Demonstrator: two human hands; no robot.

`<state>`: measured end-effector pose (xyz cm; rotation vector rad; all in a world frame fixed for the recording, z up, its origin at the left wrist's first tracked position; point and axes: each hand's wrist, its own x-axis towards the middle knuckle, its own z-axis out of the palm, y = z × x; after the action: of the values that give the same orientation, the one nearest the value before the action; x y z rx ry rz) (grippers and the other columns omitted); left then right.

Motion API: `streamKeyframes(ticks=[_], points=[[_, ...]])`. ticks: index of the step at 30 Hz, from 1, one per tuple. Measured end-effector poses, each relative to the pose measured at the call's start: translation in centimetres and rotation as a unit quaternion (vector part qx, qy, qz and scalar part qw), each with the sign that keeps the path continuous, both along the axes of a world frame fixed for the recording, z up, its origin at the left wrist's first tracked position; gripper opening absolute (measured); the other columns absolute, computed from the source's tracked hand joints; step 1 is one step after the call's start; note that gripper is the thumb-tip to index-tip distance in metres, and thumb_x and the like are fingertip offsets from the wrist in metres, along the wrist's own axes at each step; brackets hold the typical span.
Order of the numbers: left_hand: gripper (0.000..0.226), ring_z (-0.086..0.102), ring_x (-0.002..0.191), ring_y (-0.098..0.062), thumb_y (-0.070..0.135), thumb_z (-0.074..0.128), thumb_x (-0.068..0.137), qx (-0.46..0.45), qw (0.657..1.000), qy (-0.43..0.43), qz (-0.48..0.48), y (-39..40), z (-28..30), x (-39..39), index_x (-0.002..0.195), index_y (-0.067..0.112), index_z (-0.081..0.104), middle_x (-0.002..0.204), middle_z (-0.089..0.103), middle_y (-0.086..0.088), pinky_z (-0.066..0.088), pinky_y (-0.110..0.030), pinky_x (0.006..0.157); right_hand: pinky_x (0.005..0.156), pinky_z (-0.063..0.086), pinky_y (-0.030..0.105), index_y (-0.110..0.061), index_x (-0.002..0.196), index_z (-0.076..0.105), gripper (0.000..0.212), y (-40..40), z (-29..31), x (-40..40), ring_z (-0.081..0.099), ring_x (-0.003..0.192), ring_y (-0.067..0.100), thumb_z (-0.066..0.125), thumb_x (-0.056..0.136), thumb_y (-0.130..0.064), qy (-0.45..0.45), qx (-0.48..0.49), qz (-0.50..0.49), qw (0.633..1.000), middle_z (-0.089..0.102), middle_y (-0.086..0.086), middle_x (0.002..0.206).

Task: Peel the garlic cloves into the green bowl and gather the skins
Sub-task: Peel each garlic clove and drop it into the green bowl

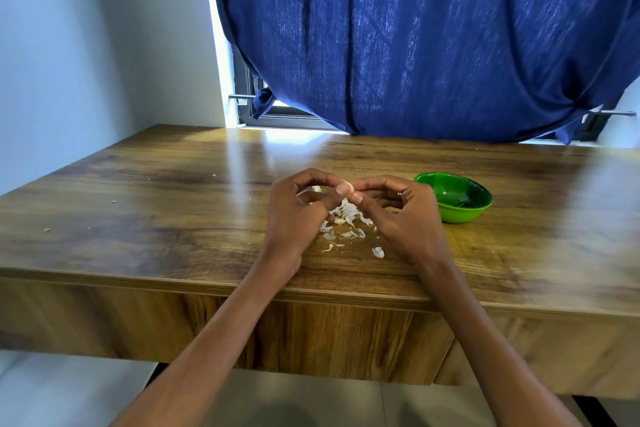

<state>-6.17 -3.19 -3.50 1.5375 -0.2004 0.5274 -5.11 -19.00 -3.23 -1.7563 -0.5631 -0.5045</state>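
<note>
While both hands meet above the bench [173, 218], they share one small pale garlic clove [349, 187] between their fingertips. On the left hand [298, 215] the fingers are curled in, with thumb and forefinger pinching the clove from that side. The right hand [398, 215] is curled the same way; its thumb tip sits just below the clove and its forefinger touches the clove from above. A ring [399, 196] shows on one finger of the right hand. Directly beneath and between the two hands lies a loose heap of white garlic skins [346, 218] on the bench, with a few stray flakes scattered nearer the wrists. Just beyond the right hand's knuckles, on its outer side, stands the green bowl [453, 198], apart from the hand; whether it holds any cloves cannot be told. Far past both hands hangs a blue curtain [415, 38].
</note>
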Motion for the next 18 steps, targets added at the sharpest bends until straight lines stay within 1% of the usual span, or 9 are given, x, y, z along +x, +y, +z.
streamKeyframes(ticks=[4,7,9,11,13,14,16,18], points=[[0.004,0.071,0.075,-0.011,0.011,0.079,0.086,0.005,1.0,-0.003,-0.006,-0.04,0.04,-0.04,0.085,0.012,0.076,0.086,0.077,0.001,0.054,-0.027,0.06,0.056,0.049,0.012,-0.024,0.095,0.076,0.009,0.11,0.02,-0.18,0.07,0.071,0.002,0.076,0.089,-0.016,0.01,0.023,0.009,1.0,0.077,-0.009,0.082],[0.006,0.071,0.075,-0.012,0.009,0.077,0.087,0.004,1.0,-0.007,-0.005,-0.08,0.06,-0.08,0.086,0.015,0.075,0.086,0.077,0.001,0.053,-0.027,0.058,0.054,0.048,0.012,-0.019,0.096,0.076,0.01,0.07,0.13,-0.25,0.068,0.067,0.0,0.073,0.091,-0.012,0.026,0.038,0.021,0.999,0.077,-0.002,0.082],[0.011,0.072,0.077,-0.014,0.006,0.076,0.088,0.001,1.0,-0.02,-0.004,-0.1,0.1,-0.14,0.092,0.016,0.075,0.091,0.077,0.0,0.055,-0.027,0.057,0.053,0.047,0.012,-0.015,0.096,0.076,0.011,0.01,0.2,-0.27,0.066,0.063,-0.001,0.07,0.093,-0.007,0.042,0.055,0.034,0.997,0.078,0.003,0.082],[0.02,0.073,0.078,-0.014,0.001,0.074,0.088,0.005,0.999,-0.04,-0.014,-0.16,0.23,-0.27,0.103,0.015,0.074,0.1,0.076,0.001,0.056,-0.027,0.054,0.05,0.046,0.013,-0.015,0.093,0.077,0.012,-0.07,0.2,-0.17,0.063,0.059,-0.001,0.069,0.093,-0.006,0.057,0.067,0.047,0.995,0.077,0.003,0.08],[0.027,0.074,0.079,-0.013,-0.004,0.072,0.088,0.032,0.997,-0.071,-0.023,-0.27,0.29,-0.34,0.109,0.013,0.074,0.104,0.077,0.003,0.056,-0.027,0.051,0.048,0.045,0.014,-0.013,0.092,0.077,0.012,-0.14,0.14,-0.06,0.061,0.057,-0.001,0.068,0.094,-0.005,0.061,0.063,0.055,0.995,0.077,0.003,0.079],[0.028,0.074,0.08,-0.011,-0.005,0.072,0.088,0.051,0.995,-0.087,-0.018,-0.33,0.28,-0.35,0.109,0.013,0.075,0.102,0.078,0.004,0.056,-0.025,0.053,0.048,0.044,0.013,-0.012,0.093,0.077,0.012,-0.13,0.09,-0.01,0.06,0.056,-0.001,0.067,0.094,-0.005,0.061,0.06,0.058,0.995,0.077,0.004,0.079],[0.028,0.074,0.082,-0.006,-0.005,0.074,0.085,0.079,0.991,-0.112,0.009,-0.45,0.23,-0.28,0.104,0.014,0.077,0.096,0.078,0.007,0.056,-0.02,0.063,0.048,0.044,0.013,-0.009,0.096,0.077,0.013,-0.12,0.03,0.09,0.06,0.056,-0.001,0.066,0.095,-0.003,0.062,0.059,0.061,0.995,0.076,0.006,0.08],[0.027,0.073,0.082,-0.004,-0.004,0.077,0.082,0.081,0.988,-0.128,0.038,-0.44,0.21,-0.17,0.1,0.015,0.078,0.091,0.078,0.008,0.054,-0.017,0.069,0.049,0.044,0.013,-0.011,0.1,0.077,0.014,-0.1,-0.01,0.14,0.061,0.057,-0.001,0.065,0.096,-0.004,0.062,0.056,0.061,0.995,0.076,0.007,0.082]])
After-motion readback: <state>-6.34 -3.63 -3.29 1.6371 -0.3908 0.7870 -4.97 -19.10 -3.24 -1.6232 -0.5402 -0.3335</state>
